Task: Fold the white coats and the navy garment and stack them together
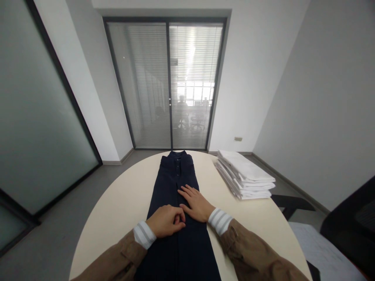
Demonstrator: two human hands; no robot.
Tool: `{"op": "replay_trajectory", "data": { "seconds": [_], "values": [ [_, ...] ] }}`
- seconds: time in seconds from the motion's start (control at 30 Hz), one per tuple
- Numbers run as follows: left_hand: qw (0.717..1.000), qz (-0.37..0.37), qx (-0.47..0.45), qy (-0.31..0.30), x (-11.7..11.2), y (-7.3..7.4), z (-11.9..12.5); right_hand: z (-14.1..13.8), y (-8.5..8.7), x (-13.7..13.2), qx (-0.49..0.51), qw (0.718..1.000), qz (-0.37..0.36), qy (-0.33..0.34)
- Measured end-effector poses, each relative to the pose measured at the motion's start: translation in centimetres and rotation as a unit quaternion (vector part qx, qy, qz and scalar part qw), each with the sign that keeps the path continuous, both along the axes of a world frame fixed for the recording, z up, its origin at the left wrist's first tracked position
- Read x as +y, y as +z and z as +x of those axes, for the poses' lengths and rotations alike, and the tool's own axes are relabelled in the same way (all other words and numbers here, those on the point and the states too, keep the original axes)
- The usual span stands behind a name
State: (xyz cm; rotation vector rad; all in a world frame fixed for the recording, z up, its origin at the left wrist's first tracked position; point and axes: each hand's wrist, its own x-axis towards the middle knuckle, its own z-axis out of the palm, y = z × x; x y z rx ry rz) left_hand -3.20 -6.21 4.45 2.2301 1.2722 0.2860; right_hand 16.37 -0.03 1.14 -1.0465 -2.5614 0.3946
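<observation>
A navy garment with a collar and a short buttoned placket, which looks like a shirt, lies lengthwise along the table, its sides folded in to a long narrow shape. The collar points to the far edge, and the lower end runs out of view towards me. My right hand rests flat on the right half of the cloth with its fingers spread. Just left of it, my left hand is curled over the middle of the shirt, thumb and fingers drawn together. No fabric shows bunched between them.
The round cream table bears a stack of folded white cloth at the right. Beyond its right edge stand a dark chair and a pale sheet-like thing. Glass doors with blinds close off the far side.
</observation>
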Motion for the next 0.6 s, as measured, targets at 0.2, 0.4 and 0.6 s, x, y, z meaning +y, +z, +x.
{"op": "replay_trajectory", "data": {
  "seconds": [0.2, 0.4, 0.6],
  "values": [
    [0.994, -0.087, -0.039, -0.05, -0.3, 0.0, -0.3, 0.2, 1.5, -0.2, -0.025, 0.999, 0.025, -0.007],
    [0.978, -0.163, -0.084, -0.102, -1.2, 0.1, 0.3, 0.2, 2.9, -0.1, -0.008, 0.998, 0.055, -0.033],
    [0.989, 0.015, -0.107, -0.099, -1.4, 0.3, 1.5, 0.5, 1.7, 1.1, 0.021, 0.993, 0.048, -0.11]
  ]
}}
